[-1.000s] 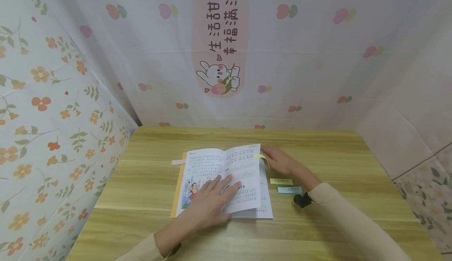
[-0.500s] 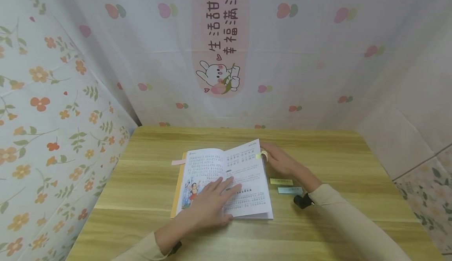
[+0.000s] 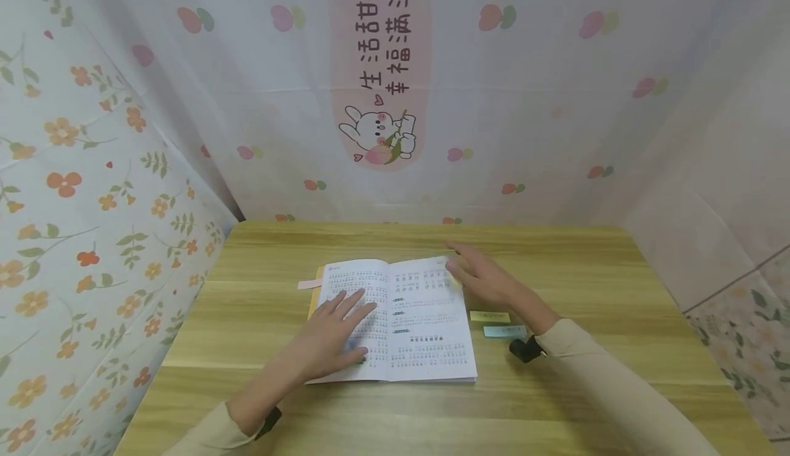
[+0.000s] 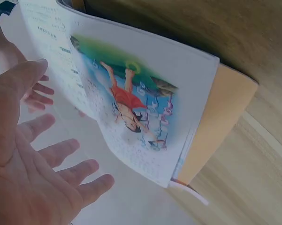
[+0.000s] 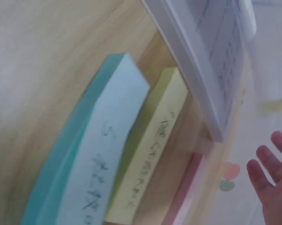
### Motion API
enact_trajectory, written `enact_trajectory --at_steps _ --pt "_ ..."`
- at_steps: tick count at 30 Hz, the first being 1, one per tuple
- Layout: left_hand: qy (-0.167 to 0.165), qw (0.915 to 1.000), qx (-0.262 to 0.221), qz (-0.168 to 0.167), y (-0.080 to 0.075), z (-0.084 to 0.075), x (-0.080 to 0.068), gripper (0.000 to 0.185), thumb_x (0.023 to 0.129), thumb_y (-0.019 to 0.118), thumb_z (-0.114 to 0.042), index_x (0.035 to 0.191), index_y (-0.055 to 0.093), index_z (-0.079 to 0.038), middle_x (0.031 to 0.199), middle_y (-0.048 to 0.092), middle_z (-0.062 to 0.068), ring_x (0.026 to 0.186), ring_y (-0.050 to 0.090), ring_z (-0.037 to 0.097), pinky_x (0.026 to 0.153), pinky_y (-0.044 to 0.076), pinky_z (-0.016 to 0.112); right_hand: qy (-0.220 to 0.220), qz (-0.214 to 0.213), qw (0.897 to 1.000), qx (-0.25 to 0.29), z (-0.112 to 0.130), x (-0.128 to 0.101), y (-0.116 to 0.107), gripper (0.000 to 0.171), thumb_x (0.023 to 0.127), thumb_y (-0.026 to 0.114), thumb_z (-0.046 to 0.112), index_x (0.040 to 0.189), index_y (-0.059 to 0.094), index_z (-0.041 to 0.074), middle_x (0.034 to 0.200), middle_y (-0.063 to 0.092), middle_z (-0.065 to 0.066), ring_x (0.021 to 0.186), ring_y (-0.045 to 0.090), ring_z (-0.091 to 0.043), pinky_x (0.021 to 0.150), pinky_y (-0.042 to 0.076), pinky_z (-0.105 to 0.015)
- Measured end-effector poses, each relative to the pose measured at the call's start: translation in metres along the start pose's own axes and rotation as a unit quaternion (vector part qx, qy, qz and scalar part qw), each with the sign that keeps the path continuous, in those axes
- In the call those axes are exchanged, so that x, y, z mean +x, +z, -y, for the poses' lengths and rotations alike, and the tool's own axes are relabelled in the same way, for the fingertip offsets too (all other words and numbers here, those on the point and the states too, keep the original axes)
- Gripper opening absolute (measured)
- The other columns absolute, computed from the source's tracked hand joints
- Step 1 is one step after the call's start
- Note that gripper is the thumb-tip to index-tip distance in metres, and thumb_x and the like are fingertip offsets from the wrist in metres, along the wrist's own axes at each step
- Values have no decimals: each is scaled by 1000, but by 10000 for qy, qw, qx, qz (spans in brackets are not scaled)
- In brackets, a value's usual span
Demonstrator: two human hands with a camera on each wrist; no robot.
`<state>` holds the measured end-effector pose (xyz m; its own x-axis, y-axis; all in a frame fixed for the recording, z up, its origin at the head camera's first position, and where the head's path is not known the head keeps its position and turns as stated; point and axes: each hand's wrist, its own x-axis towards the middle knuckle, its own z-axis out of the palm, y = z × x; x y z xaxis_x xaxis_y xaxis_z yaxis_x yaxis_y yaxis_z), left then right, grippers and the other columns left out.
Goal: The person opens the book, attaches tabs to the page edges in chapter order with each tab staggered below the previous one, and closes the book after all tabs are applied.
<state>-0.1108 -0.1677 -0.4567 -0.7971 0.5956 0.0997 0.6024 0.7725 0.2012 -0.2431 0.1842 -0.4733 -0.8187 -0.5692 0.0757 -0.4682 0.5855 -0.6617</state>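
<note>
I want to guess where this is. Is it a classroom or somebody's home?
Probably a small home reading corner, not a classroom: one wooden table walled in by flowery cloth, with an open storybook and sticky-note pads beside it.

The head view looks forward and down from the near edge of the surface (image 3: 555, 264), taking in the whole open book (image 3: 395, 319) and both hands. The left wrist view sits very close over the book's (image 4: 145, 112) pictured page, with the left hand (image 4: 33, 159) at its lower edge. The right wrist view hugs the surface beside the blue notepad (image 5: 91, 154) and yellow notepad (image 5: 150, 145), which the head view shows as the blue (image 3: 505, 331) and yellow (image 3: 490, 316) pads right of the book.
</note>
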Motion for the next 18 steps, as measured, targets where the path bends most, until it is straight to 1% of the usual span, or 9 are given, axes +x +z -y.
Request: enact_trajectory --at_steps 3,5,7,10,13,18 --pt "47 9999 -80 -60 -1 3 0 71 90 77 -38 149 49 -9 155 39 23 137 38 52 108 34 63 54 98 9984 -548 6 2 3 63 108 49 39 155 36 0 157 37 -19 145 32 -36 115 27 -54" --pt "68 9999 -102 -110 -2 4 0 71 89 78 -38 148 50 -9 155 40 23 136 38 53 107 35 63 -23 245 9943 -1037 10 5 7 65 106 53 40 153 39 -2 155 40 -20 144 34 -37 115 27 -53" --pt "81 9998 -103 -156 -2 5 0 70 89 78 -37 147 50 -9 154 40 24 136 39 53 107 35 63 -28 436 9869 -1553 11 7 12 69 103 56 45 151 41 -3 154 40 -22 143 34 -40 115 28 -54" --pt "98 9997 -73 -200 -4 5 1 70 89 79 -37 147 51 -9 153 41 24 135 40 53 107 36 62 167 736 9743 -2122 11 10 17 83 98 60 56 152 39 -3 156 37 -24 143 32 -44 113 27 -59" --pt "111 9997 -119 -184 -5 5 -1 69 89 79 -35 146 51 -7 153 41 24 135 39 53 107 35 63 440 973 9658 -2362 9 12 21 96 91 63 65 154 36 -1 158 32 -23 143 30 -45 111 28 -63" --pt "61 9998 -169 -82 -5 4 -4 70 89 79 -35 146 51 -6 153 40 25 135 38 54 107 34 64 669 1073 9611 -2456 4 13 23 103 87 64 71 155 34 -1 159 32 -22 143 31 -44 110 30 -62"
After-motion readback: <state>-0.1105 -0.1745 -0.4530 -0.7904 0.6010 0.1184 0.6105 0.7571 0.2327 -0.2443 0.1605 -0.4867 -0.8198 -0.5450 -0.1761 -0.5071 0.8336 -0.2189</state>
